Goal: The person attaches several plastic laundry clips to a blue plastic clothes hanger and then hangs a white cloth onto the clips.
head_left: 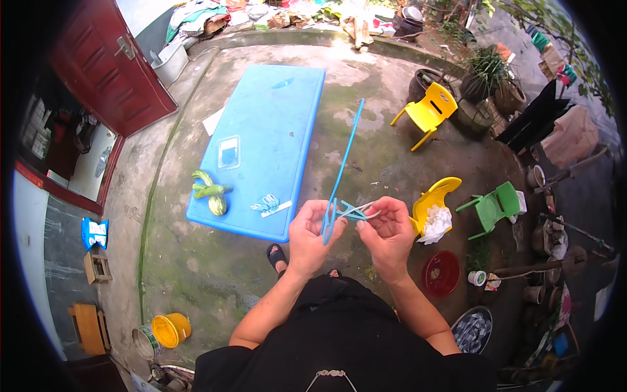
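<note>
Both my hands are raised above the ground, just right of the blue table's near edge. My left hand (312, 234) is closed on a blue plastic piece (328, 225) with a long thin blue rod (346, 150) running up from it; it resembles a clothes hanger seen edge-on, but I cannot tell surely. Close to it, my right hand (390, 236) pinches a pale cord-like loop (371, 210). A lighter blue plastic part (353, 212) lies between the two hands, crossing the loop. The fingers hide where these pieces join.
The blue table (261, 130) bears striped green gourds (212, 193) and a blue-and-white bunch (266, 203). Rightward stand yellow chairs (432, 108) (439, 191), a green chair (496, 208), a red basin (441, 274) and an oval tub (472, 328). A yellow bucket (171, 330) stands lower left.
</note>
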`<state>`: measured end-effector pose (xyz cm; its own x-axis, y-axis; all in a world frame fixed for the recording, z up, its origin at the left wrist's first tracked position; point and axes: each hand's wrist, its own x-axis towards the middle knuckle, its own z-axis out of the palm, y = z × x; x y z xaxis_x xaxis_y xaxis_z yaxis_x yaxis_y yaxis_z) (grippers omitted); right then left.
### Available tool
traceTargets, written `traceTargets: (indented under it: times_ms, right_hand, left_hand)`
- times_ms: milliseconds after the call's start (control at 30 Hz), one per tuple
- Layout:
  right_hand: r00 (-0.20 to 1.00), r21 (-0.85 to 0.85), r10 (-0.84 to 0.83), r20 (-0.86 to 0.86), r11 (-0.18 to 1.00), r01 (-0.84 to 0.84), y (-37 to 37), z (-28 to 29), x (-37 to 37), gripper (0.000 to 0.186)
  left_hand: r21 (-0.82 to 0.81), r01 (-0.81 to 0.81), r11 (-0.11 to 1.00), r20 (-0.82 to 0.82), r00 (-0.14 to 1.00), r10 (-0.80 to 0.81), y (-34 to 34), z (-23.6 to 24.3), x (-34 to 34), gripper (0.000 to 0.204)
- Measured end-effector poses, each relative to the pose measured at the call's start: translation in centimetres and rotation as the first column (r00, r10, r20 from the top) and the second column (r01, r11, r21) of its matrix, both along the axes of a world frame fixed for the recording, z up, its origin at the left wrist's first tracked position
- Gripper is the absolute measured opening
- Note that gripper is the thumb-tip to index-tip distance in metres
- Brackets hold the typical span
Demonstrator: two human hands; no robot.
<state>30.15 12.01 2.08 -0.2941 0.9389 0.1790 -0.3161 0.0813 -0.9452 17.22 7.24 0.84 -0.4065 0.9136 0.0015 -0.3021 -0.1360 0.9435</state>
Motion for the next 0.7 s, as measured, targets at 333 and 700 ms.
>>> traceTargets:
  times_ms: [333,700]
  right_hand:
    - [0.997,0.168,-0.007,0.075,0.986,-0.005,0.4,0.9,1.8,0.040]
    - [0.800,-0.217,0.482,-0.356,0.790,-0.573,3.0,-2.6,3.2,0.050]
  left_hand:
    - [-0.014,0.031,0.999,-0.076,0.997,-0.032,-0.3,-0.5,-1.1,0.021]
    - [-0.070,0.024,0.997,-0.059,0.998,-0.029,0.3,1.0,-4.1,0.010]
